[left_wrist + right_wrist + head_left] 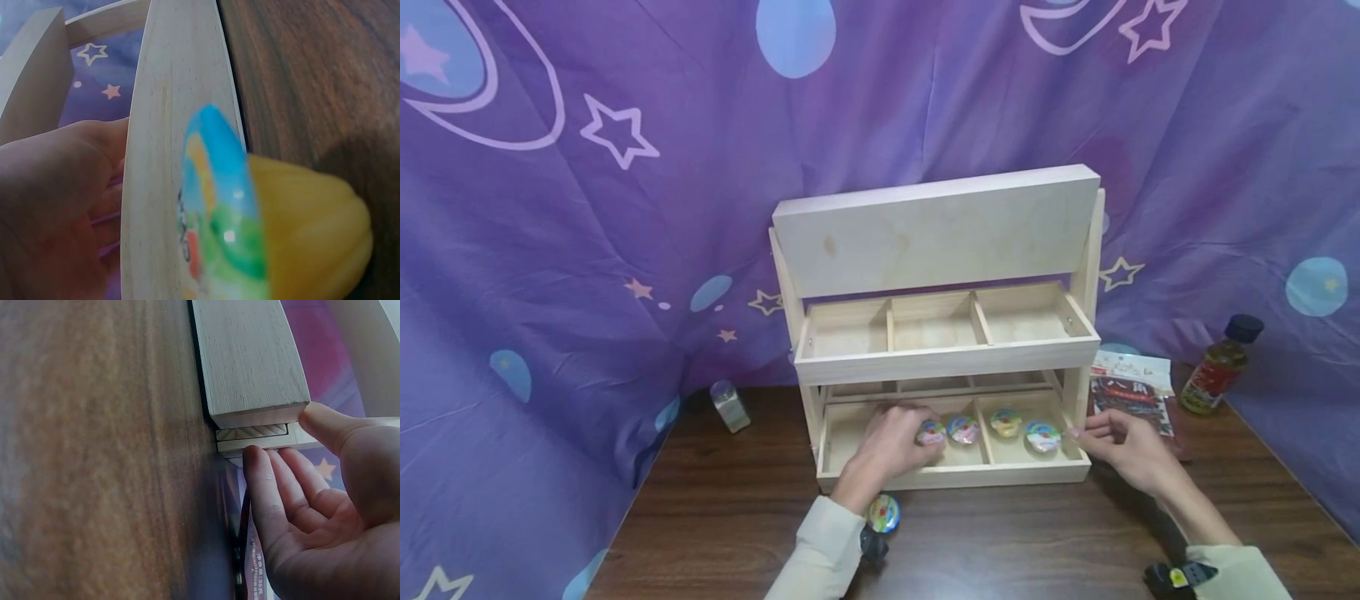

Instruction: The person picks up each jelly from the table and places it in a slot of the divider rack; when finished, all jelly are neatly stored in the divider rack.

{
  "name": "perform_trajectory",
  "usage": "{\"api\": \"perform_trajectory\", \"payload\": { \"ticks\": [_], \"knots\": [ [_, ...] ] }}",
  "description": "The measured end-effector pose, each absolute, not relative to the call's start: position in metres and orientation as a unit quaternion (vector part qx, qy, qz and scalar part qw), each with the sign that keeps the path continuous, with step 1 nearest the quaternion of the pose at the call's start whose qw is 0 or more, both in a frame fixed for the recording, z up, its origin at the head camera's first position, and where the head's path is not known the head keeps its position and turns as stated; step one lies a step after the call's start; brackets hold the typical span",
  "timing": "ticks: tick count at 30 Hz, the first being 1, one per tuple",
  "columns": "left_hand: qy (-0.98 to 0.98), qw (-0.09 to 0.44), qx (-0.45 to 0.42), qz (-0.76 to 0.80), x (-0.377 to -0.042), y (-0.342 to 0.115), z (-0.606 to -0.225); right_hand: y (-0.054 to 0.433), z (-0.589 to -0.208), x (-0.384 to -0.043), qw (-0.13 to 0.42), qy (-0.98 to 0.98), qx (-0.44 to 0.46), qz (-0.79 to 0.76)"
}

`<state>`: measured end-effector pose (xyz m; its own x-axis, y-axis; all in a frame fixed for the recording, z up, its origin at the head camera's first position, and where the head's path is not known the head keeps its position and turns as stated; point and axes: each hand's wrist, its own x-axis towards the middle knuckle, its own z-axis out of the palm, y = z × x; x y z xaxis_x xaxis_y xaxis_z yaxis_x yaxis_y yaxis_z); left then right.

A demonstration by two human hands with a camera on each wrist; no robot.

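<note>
Small pink cup [932,432], its round lid printed in blue and red, in the middle compartment of the lower tray [955,477]: your left hand [891,442] pinches it between bent fingers and thumb. A second pink cup [962,431] lies just beside it, a yellow cup [1005,422] and a whitish cup [1043,437] share the right compartment, and your right hand [1127,452], loosely bent, holds the tray's right end between thumb and fingertips.

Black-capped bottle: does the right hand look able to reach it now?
Likely yes, once the right hand comes off the rack: the bottle looks free in front, the packet only beside it.
</note>
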<state>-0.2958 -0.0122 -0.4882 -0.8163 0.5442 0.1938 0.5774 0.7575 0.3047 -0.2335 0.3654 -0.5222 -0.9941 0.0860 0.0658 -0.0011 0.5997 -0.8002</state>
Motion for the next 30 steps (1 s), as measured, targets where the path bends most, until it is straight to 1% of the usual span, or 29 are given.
{"api": "perform_trajectory", "payload": {
  "ticks": [19,22,25,30],
  "knots": [
    [-0.932,0.046,-0.304,-0.192,-0.295,-0.013,-0.492,0.364,-0.523,-0.234,0.046,-0.893,-0.024,0.447],
    [-0.929,0.054,-0.311,-0.196,-0.294,-0.014,-0.491,0.365,-0.524,-0.234,0.045,-0.894,-0.027,0.445],
    [-0.921,0.073,-0.322,-0.206,-0.29,-0.017,-0.489,0.365,-0.524,-0.234,0.042,-0.895,-0.028,0.444],
    [-0.909,0.08,-0.327,-0.247,-0.282,-0.027,-0.482,0.365,-0.524,-0.234,0.044,-0.894,-0.025,0.444]
  ]
}}
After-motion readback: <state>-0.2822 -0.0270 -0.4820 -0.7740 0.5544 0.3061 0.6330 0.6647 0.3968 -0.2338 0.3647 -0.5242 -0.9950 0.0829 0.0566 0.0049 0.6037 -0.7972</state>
